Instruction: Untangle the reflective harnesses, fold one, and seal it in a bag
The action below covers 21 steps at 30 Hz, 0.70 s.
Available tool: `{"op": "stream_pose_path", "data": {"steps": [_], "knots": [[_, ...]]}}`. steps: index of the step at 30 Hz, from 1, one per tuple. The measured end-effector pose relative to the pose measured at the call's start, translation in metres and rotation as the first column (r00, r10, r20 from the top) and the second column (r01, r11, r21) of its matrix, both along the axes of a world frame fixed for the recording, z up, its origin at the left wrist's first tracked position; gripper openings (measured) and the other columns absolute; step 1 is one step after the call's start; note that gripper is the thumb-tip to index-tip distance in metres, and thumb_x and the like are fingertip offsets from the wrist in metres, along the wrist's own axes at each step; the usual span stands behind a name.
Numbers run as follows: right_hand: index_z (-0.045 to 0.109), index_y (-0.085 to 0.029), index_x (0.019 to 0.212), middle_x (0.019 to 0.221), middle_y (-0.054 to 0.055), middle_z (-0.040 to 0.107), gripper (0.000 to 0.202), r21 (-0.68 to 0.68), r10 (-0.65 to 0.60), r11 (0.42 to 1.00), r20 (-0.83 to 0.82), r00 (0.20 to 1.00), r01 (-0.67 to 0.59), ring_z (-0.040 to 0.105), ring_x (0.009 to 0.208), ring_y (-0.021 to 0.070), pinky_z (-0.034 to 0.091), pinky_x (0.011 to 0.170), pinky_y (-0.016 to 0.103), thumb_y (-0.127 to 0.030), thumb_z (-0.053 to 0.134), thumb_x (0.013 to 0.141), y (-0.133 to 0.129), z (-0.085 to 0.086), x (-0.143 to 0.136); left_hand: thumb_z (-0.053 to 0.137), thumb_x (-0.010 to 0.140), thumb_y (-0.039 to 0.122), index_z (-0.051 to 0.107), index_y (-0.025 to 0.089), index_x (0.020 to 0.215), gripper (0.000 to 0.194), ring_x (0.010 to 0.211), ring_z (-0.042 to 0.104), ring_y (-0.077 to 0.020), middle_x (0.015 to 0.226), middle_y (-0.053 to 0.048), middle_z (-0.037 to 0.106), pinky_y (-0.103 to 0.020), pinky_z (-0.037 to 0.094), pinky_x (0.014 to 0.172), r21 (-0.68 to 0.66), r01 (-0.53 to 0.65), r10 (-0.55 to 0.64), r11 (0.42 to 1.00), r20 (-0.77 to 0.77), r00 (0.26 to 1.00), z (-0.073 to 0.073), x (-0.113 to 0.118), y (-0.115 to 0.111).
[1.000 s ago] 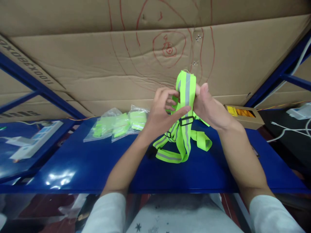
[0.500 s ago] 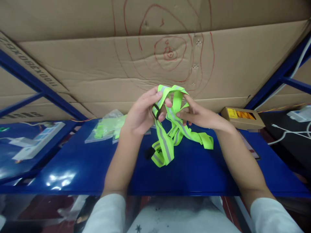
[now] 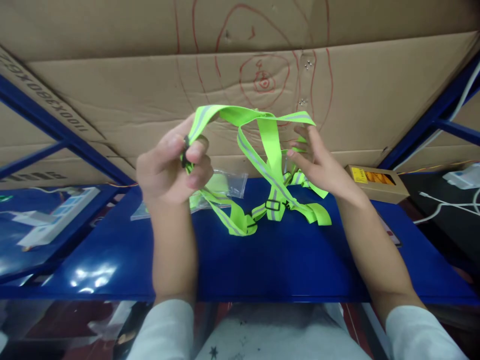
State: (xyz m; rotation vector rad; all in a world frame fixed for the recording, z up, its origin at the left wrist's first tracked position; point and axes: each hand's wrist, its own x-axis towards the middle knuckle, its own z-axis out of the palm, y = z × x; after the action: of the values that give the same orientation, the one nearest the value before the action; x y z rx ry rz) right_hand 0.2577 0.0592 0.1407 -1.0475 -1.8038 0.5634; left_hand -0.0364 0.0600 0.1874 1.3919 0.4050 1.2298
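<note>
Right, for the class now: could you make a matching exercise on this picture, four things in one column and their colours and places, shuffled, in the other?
Things
1. strap
2. power strip
3. box
4. table

Colours and places
A. white, at the far left
B. blue, below both hands
C. bright green, gripped by the left hand
D. brown, beyond the right forearm

Pairs: 1-C, 2-A, 3-D, 4-B

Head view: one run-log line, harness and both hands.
reflective harness: spread between hands over blue table | left hand: gripping it by black buckle | right hand: at other side, grip unclear
</note>
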Motion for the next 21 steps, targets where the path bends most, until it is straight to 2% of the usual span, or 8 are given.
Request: {"op": "stream_pose_path", "data": {"steps": [3,7,10,13,15,17,19,21], "knots": [[0.029,-0.035,0.165,0.172,0.007,0.029,0.071,0.082,-0.032,0.996,0.003,0.999,0.032,0.046,0.149,0.0290,0.049,0.116,0.047,-0.051,0.057,0.101,0.002,0.002,0.002,0.073,0.073,0.036,0.067,0.023,0.111,0.041,0.037,0.038,-0.0074,0.052,0.006,0.054,-0.026,0.024,0.032,0.015,-0.003,0.002,1.000,0.031,1.000,0.003,-0.007,0.000],[0.036,-0.036,0.162,0.170,0.005,0.034,0.067,0.161,-0.044,0.986,0.027,0.999,0.039,0.040,0.153,0.0298,0.044,0.121,0.049,-0.054,0.057,0.102,-0.002,0.010,0.009,0.067,0.076,0.019,0.064,0.025,0.108,0.033,0.056,0.056,-0.0120,0.064,0.004,0.065,-0.026,0.044,0.047,0.014,-0.061,0.060,0.998,0.069,0.996,0.003,-0.011,0.005],[0.055,-0.030,0.150,0.156,0.008,0.055,0.051,0.241,-0.131,0.965,0.092,0.987,0.105,0.053,0.143,0.0331,0.045,0.119,0.054,-0.052,0.054,0.104,-0.008,0.015,0.016,0.054,0.084,0.009,0.062,0.026,0.108,0.031,0.049,0.052,-0.0074,0.074,0.004,0.069,-0.022,0.038,0.042,-0.015,-0.083,0.084,0.996,0.109,0.991,0.004,-0.016,0.013],[0.068,-0.023,0.135,0.137,0.011,0.069,0.042,0.408,-0.331,0.880,0.162,0.930,0.242,0.061,0.133,0.0357,0.045,0.117,0.058,-0.047,0.049,0.106,-0.011,0.018,0.021,0.050,0.082,0.008,0.062,0.023,0.112,0.035,0.033,0.030,-0.0023,0.073,0.005,0.068,-0.019,0.019,0.031,-0.006,-0.027,0.028,1.000,0.178,0.984,0.005,-0.022,0.023],[0.066,-0.025,0.136,0.135,0.011,0.070,0.040,0.494,-0.447,0.814,0.194,0.873,0.307,0.060,0.133,0.0370,0.044,0.116,0.060,-0.044,0.050,0.105,-0.013,0.019,0.022,0.047,0.084,0.012,0.061,0.021,0.114,0.035,0.028,0.017,-0.0020,0.070,0.007,0.066,-0.020,0.010,0.028,-0.022,-0.007,0.012,1.000,0.216,0.976,0.005,-0.025,0.027],[0.059,-0.030,0.144,0.142,0.010,0.066,0.041,0.543,-0.518,0.771,0.230,0.824,0.333,0.055,0.140,0.0373,0.041,0.118,0.062,-0.041,0.050,0.105,-0.014,0.020,0.021,0.039,0.095,0.022,0.061,0.022,0.117,0.031,0.027,0.006,-0.0030,0.063,0.009,0.059,-0.022,0.009,0.028,-0.037,-0.047,0.055,0.998,0.260,0.964,0.004,-0.028,0.031],[0.053,-0.034,0.150,0.157,0.007,0.054,0.045,0.598,-0.559,0.735,0.267,0.785,0.319,0.041,0.152,0.0362,0.032,0.125,0.063,-0.038,0.048,0.106,-0.015,0.021,0.020,0.029,0.105,0.043,0.059,0.026,0.124,0.039,0.029,0.004,-0.0057,0.054,0.011,0.046,-0.025,0.015,0.031,-0.009,-0.128,0.125,0.992,0.299,0.946,-0.001,-0.033,0.035],[0.050,-0.036,0.152,0.168,0.002,0.039,0.046,0.643,-0.579,0.709,0.294,0.761,0.291,0.023,0.161,0.0343,0.020,0.129,0.066,-0.036,0.044,0.106,-0.017,0.020,0.018,0.025,0.103,0.070,0.056,0.029,0.133,0.059,0.033,0.013,-0.0093,0.050,0.011,0.034,-0.027,0.024,0.038,0.065,-0.226,0.191,0.972,0.341,0.921,-0.006,-0.040,0.040]]}}
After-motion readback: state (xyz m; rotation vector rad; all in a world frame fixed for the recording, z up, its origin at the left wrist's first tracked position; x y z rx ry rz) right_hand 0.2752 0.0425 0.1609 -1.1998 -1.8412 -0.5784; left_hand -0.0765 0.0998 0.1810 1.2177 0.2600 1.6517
